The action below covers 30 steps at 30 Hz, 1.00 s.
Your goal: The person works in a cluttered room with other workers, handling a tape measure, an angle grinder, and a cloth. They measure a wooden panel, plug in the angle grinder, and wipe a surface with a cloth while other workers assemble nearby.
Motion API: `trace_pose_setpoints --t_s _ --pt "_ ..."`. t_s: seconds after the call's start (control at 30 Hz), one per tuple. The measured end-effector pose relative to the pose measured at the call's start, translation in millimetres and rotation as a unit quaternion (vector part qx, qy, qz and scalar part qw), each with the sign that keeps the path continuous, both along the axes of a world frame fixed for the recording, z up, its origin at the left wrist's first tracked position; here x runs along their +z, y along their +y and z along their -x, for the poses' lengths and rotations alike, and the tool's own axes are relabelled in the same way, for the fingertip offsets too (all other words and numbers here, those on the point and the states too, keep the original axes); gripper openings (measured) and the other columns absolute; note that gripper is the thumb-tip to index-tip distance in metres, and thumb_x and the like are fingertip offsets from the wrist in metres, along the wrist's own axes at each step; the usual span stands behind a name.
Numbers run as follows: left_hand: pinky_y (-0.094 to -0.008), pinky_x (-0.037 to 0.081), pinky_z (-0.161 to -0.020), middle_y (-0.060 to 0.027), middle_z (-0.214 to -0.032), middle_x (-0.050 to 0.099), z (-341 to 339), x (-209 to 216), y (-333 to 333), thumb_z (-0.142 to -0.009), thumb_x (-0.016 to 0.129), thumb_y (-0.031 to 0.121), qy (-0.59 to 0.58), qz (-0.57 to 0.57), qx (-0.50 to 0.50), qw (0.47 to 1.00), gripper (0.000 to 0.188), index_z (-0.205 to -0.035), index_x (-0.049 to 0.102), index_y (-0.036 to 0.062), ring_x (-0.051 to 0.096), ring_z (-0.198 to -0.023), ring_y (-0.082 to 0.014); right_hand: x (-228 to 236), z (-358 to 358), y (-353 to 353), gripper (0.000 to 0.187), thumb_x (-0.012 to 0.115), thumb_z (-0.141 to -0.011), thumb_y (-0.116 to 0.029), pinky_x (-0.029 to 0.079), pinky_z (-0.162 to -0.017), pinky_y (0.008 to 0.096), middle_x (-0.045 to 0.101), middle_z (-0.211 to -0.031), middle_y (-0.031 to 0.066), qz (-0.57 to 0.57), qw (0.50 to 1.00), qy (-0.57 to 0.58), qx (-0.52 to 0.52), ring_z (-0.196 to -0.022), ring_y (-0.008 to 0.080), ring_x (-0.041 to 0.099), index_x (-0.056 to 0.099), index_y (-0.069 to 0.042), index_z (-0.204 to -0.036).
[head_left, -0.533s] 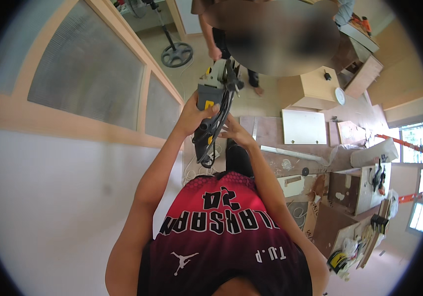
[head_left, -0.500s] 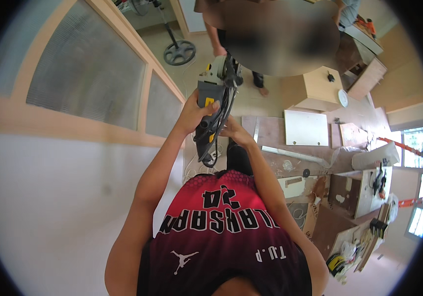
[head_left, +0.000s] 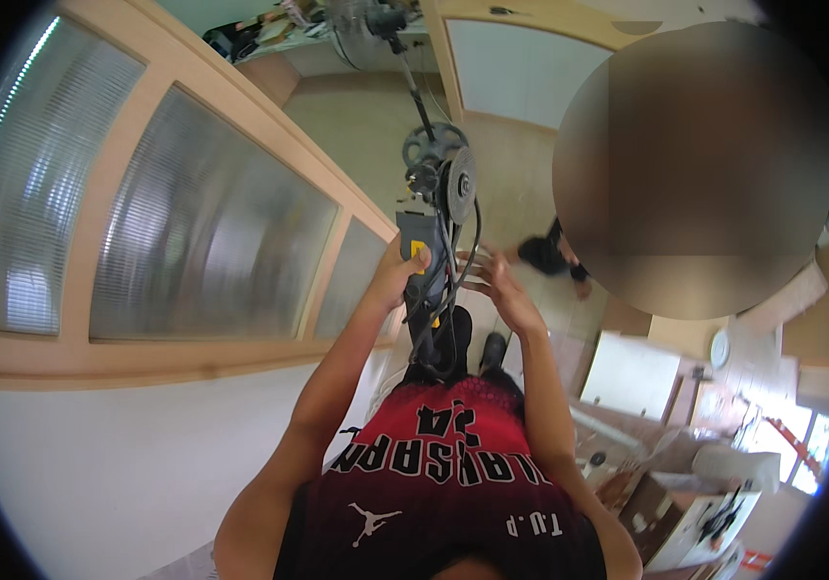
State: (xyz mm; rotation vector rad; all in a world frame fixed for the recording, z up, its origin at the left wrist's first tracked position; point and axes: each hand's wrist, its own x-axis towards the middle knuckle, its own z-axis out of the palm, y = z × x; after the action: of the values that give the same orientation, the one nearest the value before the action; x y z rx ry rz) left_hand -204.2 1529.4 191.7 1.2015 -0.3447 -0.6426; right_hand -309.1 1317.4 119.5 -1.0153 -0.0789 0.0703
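**My left hand [head_left: 403,266] holds a big grey tool [head_left: 431,285]**

My left fingers are wrapped around the grey tool, and my thumb presses on its side near a yellow patch. The tool is in the air in front of me, standing up long ways. A round disc [head_left: 464,184] is at its far end, and the near end is close to my red shirt [head_left: 453,454]. A black cord [head_left: 478,237] loops down along its right side.

My right hand [head_left: 511,290] is beside the cord. Its fingers are wide apart. I cannot tell if they touch the cord.

On my left is a wooden frame [head_left: 105,184] with bumpy glass. Past the tool stands a fan [head_left: 412,87]. Another person's legs [head_left: 542,254] are off to my right.
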Motion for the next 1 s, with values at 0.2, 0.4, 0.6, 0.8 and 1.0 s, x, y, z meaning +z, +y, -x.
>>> trace_pose_setpoints --t_s 0.2,0.4,0.6,0.8,1.0 --pt "-0.0406 0.062 -0.087 -0.014 -0.118 0.068 -85 -84 9 -0.091 0.081 0.031 -0.028 0.082 0.149 0.985 0.062 -0.137 0.05 0.0041 0.072 -0.102 -0.0259 11 -98 22 0.097 0.069 -0.097 -0.05 0.038 -0.117 0.0494 0.042 -0.155 0.0245 0.221 0.967 -0.124 0.013 -0.143 0.0344 0.045 0.016 -0.004 -0.164" --pt "-0.0337 0.058 -0.082 -0.0096 -0.113 0.066 -171 -87 -23 -0.091 0.08 0.031 -0.064 0.128 0.234 0.962 0.057 -0.133 0.051 0.0038 0.069 -0.097 -0.0203 43 -235 16 0.081 0.047 -0.106 -0.06 0.037 -0.116 0.0432 0.048 -0.149 0.0148 0.278 0.949 -0.143 -0.039 -0.136 0.0272 0.047 0.03 -0.002 -0.161" --pt "-0.0339 0.057 -0.083 -0.009 -0.116 0.068 -244 -78 -9 -0.081 0.087 0.045 -0.08 0.023 0.244 0.966 0.078 -0.134 0.052 0.0004 0.069 -0.101 -0.0202 43 -363 10 0.068 0.038 -0.111 -0.055 0.037 -0.112 0.0425 0.054 -0.147 0.0092 0.046 0.995 0.027 0.084 -0.132 0.0221 0.049 0.048 0.0 -0.151" --pt "-0.0356 0.055 -0.091 -0.0081 -0.12 0.068 -311 -42 -4 -0.077 0.091 0.039 -0.125 -0.007 0.362 0.924 0.077 -0.134 0.054 0.0017 0.067 -0.106 -0.0185 71 -473 39 0.113 0.065 -0.088 -0.072 0.027 -0.123 0.0417 0.041 -0.159 0.0176 0.091 0.959 -0.126 0.238 -0.149 0.0262 0.035 0.023 0.002 -0.162" --pt "-0.0349 0.054 -0.092 -0.0092 -0.126 0.067 -346 -49 50 -0.085 0.087 0.031 -0.092 -0.083 0.483 0.867 0.07 -0.139 0.052 0.0011 0.065 -0.111 -0.0197 130 -574 97 0.148 0.103 -0.055 -0.025 0.026 -0.124 0.0388 0.032 -0.163 0.0205 0.198 0.813 -0.266 0.479 -0.152 0.0299 0.031 0.007 0.0 -0.165"
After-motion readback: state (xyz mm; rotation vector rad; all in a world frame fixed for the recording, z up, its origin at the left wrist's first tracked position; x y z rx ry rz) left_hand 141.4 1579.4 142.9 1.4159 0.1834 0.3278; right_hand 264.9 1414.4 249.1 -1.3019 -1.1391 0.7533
